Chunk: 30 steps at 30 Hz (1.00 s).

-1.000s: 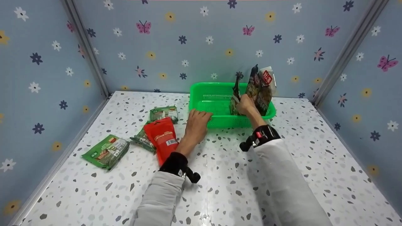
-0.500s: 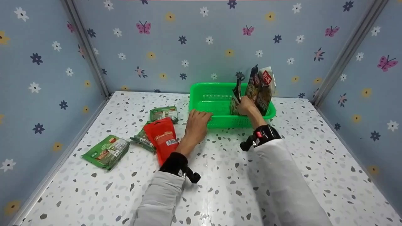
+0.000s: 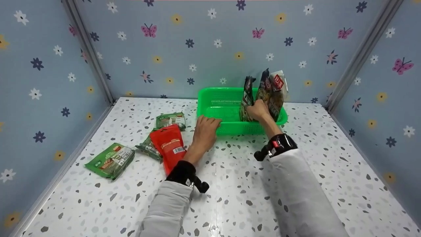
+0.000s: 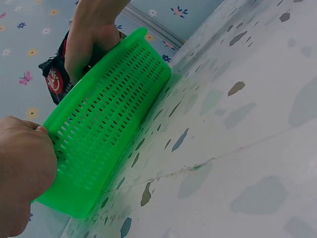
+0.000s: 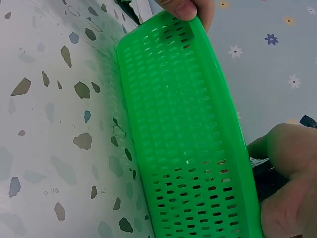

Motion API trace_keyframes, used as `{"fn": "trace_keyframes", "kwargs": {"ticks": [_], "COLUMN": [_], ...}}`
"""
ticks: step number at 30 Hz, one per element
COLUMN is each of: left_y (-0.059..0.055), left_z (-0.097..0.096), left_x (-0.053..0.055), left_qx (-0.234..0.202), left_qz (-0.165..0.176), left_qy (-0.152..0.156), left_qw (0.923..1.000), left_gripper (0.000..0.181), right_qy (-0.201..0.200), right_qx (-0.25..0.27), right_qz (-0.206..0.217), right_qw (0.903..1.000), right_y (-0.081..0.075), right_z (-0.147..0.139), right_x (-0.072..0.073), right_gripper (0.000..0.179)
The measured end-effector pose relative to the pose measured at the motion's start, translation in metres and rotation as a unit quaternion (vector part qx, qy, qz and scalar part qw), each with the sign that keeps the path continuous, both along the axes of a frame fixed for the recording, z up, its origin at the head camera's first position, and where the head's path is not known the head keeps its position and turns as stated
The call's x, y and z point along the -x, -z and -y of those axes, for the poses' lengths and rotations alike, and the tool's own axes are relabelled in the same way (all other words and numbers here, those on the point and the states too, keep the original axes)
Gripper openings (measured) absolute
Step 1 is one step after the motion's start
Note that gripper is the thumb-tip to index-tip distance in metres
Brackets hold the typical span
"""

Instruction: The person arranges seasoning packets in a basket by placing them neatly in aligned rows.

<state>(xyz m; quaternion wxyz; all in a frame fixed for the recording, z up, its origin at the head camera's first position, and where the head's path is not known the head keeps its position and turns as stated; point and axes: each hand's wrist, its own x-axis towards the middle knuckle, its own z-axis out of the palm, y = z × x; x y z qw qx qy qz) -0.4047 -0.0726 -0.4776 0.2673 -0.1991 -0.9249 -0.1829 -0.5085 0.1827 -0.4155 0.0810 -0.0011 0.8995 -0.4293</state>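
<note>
two grey sleeves (image 3: 164,210) reach in over the speckled table (image 3: 230,200), a black wrist strap (image 3: 181,172) at the end of the left one, another on the right. left of the arms, near to far: a green packet (image 3: 111,161) lying flat, a red packet (image 3: 169,144) partly behind the left wrist and overlapping a half-covered green packet (image 3: 149,148), then a far green packet (image 3: 172,120) just past them.

left hand (image 3: 206,133) grips the near rim of the green basket (image 3: 240,127), fingers over the edge, thumb outside. basket sits on the table.

right hand (image 3: 260,111) is over the near rim, fingers bent at the left dark pack (image 3: 246,102); tips hidden, can't tell if they pinch it. that pack stands in the basket, left of the hand. the middle dark pack (image 3: 264,85) and white-topped pack (image 3: 279,95) stand in the basket's right end. floral back wall (image 3: 204,33) behind.
</note>
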Motion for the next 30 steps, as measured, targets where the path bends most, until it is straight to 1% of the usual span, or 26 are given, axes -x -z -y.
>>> {"fn": "trace_keyframes", "kwargs": {"ticks": [1,2,4,6,8,9,11,13,14,16,17,19,21,23,25,26,30], "left_y": [0.000,0.001,0.001,0.002,0.002,0.002,0.002,0.003,0.003,0.003,0.003,0.003,0.003,0.003,0.003,0.003,0.001], "left_z": [0.000,0.000,0.000,0.001,0.001,0.001,0.001,0.000,0.000,0.000,0.000,0.000,0.000,-0.001,-0.001,-0.001,0.000], "left_x": [0.000,0.000,0.001,0.001,0.001,0.001,0.001,0.002,0.002,0.002,0.002,0.002,0.003,0.003,0.003,0.003,0.002], "left_qx": [0.000,0.000,-0.001,-0.004,-0.008,-0.009,-0.009,-0.006,-0.005,-0.003,-0.004,-0.003,-0.001,0.001,0.004,0.003,0.003], "left_qz": [0.003,0.005,0.005,-0.003,-0.014,-0.019,-0.022,-0.017,-0.012,-0.002,0.001,0.002,-0.003,-0.008,-0.010,-0.008,0.009], "left_qy": [0.001,0.001,0.000,0.001,0.001,0.000,0.000,-0.002,-0.002,-0.001,0.000,0.000,0.000,-0.001,-0.003,-0.002,-0.003], "left_qw": [1.0000,1.0000,1.0000,1.0000,0.9999,0.9998,0.9997,0.9998,0.9999,1.0000,1.0000,1.0000,1.0000,1.0000,0.9999,1.0000,1.0000], "left_gripper": [0.027,0.027,0.027,0.027,0.026,0.026,0.025,0.026,0.026,0.027,0.027,0.027,0.027,0.027,0.027,0.027,0.029], "right_qy": [0.004,0.008,0.018,0.024,0.034,0.039,0.040,0.037,0.030,0.025,0.021,0.018,0.018,0.018,0.020,0.021,0.039], "right_qx": [0.002,0.001,0.004,0.010,0.017,0.025,0.046,0.057,0.063,0.071,0.069,0.074,0.076,0.069,0.064,0.058,0.042], "right_qz": [-0.006,-0.013,-0.021,-0.031,-0.038,-0.040,-0.041,-0.043,-0.047,-0.055,-0.061,-0.073,-0.076,-0.075,-0.068,-0.060,-0.041], "right_qw": [1.0000,0.9999,0.9996,0.9992,0.9985,0.9981,0.9973,0.9968,0.9965,0.9957,0.9955,0.9944,0.9941,0.9947,0.9955,0.9963,0.9975], "right_y": [-0.007,-0.009,-0.021,-0.023,-0.020,-0.020,-0.010,0.000,0.005,0.020,0.026,0.032,0.031,0.023,0.015,0.013,-0.004], "right_z": [0.003,0.004,0.010,0.011,0.011,0.011,0.006,-0.001,-0.005,-0.012,-0.015,-0.016,-0.015,-0.011,-0.007,-0.006,0.003], "right_x": [-0.009,-0.012,-0.026,-0.027,-0.021,-0.020,-0.007,0.007,0.012,0.029,0.035,0.041,0.038,0.028,0.020,0.020,0.003], "right_gripper": [0.069,0.074,0.076,0.073,0.069,0.066,0.061,0.063,0.063,0.061,0.062,0.061,0.057,0.055,0.048,0.044,0.036]}}
